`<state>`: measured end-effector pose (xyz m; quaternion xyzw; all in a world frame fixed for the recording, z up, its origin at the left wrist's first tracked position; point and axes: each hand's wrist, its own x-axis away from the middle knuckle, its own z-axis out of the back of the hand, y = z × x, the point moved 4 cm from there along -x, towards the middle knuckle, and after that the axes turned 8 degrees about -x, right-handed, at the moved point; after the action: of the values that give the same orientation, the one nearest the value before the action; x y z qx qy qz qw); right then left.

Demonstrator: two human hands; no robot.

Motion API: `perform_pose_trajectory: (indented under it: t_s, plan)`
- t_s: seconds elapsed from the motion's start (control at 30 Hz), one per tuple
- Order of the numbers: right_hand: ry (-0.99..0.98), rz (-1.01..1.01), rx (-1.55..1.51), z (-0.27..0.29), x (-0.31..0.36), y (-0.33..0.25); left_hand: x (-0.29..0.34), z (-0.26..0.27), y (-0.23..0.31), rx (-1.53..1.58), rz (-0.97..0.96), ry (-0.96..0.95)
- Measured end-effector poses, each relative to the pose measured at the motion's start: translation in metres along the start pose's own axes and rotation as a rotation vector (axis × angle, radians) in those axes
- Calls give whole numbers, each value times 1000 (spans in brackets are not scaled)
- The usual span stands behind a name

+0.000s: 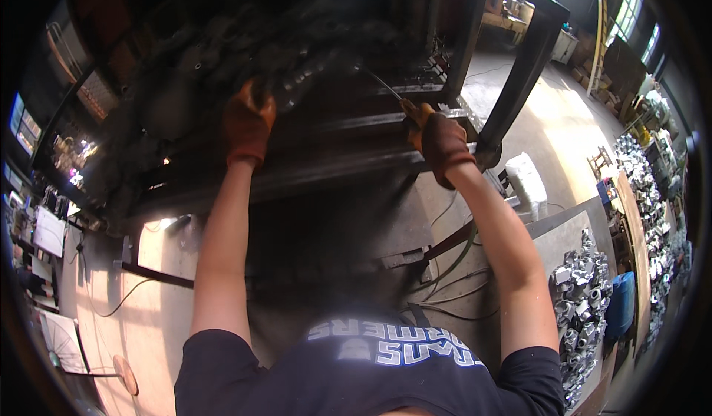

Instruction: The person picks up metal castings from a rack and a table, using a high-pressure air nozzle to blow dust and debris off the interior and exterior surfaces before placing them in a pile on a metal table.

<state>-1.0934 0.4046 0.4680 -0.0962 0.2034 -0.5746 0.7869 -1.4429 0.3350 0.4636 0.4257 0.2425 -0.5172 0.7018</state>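
Observation:
My left hand [249,127], in an orange-brown work glove, reaches over a dark frame [334,123] with its fingers curled. Just beyond its fingertips is a blurred, shiny grey metal piece [300,82]; whether the fingers grip it is hidden in shadow. On the other side, my gloved right hand [441,138] is closed around a tool whose long thin metal rod [380,82] points left and away, toward that piece. The grip end of the tool is covered by the glove. Dark, heaped parts [196,67] lie behind my left hand.
Dark metal posts [519,75] rise at the right. Hoses [456,290] trail over the floor below my right forearm, near a white wrapped bundle [525,179]. Piled grey metal castings [582,290] and a blue container [621,297] are at the right. A round-topped stand [126,375] is at lower left.

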Motion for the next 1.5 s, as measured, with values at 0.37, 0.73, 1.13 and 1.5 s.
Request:
perform_pose_trajectory:
  t_s: [0.37,0.73,1.13,1.5]
  plan:
    - [168,-40,-92,35,14,28,-164,-244,94,-42,-105,-466]
    - [218,-464,-607,46,115,33,-237,-418,133,139,95,-815]
    - [293,-224,-498,55,97,19,-193,-372,112,517,-53,-621]
    - [386,-332,-641,55,134,47,-273,-328,106,407,-286,-410]
